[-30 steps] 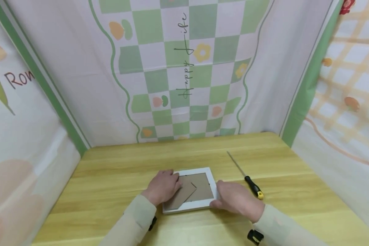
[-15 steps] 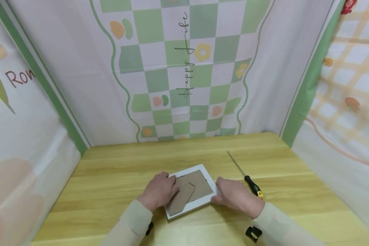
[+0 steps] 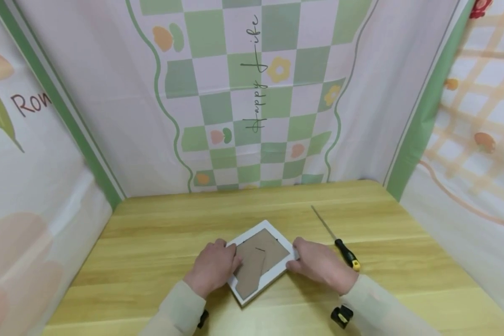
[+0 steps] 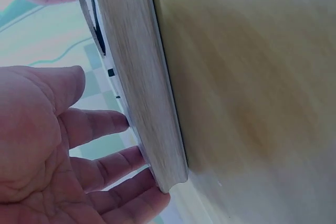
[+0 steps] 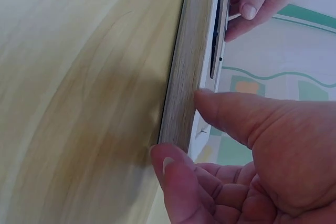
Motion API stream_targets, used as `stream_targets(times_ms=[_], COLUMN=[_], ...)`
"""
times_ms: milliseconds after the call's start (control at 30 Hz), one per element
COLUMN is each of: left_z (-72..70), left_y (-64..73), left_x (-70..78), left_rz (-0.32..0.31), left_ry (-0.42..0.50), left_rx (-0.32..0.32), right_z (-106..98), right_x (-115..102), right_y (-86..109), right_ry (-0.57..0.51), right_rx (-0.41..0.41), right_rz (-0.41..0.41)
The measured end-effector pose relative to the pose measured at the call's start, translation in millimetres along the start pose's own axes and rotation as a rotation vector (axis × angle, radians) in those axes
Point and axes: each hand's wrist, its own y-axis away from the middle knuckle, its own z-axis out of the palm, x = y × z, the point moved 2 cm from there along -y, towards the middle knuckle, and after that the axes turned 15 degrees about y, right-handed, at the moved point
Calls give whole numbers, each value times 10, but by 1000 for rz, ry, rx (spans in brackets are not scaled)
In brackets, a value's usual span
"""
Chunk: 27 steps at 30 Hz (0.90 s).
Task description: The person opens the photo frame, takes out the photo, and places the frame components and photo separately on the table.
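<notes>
A picture frame (image 3: 255, 285) lies back side up, turned at an angle, with a white border, wood-grain sides and a brown backing board (image 3: 273, 249) with a stand flap. My left hand (image 3: 214, 266) is at its left corner. In the left wrist view, that hand's fingers (image 4: 100, 124) are nearly straight, their tips at the frame's edge, and the thumb stays apart from it. My right hand (image 3: 321, 263) pinches the right corner. The right wrist view shows its thumb (image 5: 226, 111) on the border and a fingertip at the wooden side (image 5: 186, 72).
A screwdriver (image 3: 345, 252) with a black and yellow handle lies right of the frame, its shaft pointing away. The wooden table (image 3: 172, 219) is bordered at the back and sides by printed curtains (image 3: 218, 84).
The picture frame has rotated counterclockwise: its far corner swung left and its near corner swung right and closer. The left hand shifted slightly nearer, the right hand slightly away. The screwdriver stayed put.
</notes>
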Motion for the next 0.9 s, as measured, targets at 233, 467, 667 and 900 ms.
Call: stream_targets(times_ms=[233,467,667,900], left_z=[8,-1,3,14], left_y=[53,98,135,183], left_x=[40,86,116,153], left_rz=[-52,-80,-83,-92], left_ry=[20,20,26,30], left_rx=[0,13,18,34], right_z=[6,-7,-6,3], right_x=[-66,-91,-103,-115], right_y=[-76,-145,-210,-246], right_ry=[-5,3,11,32], right_rx=[19,38,45,57], right_rz=[-4,2,1,-23])
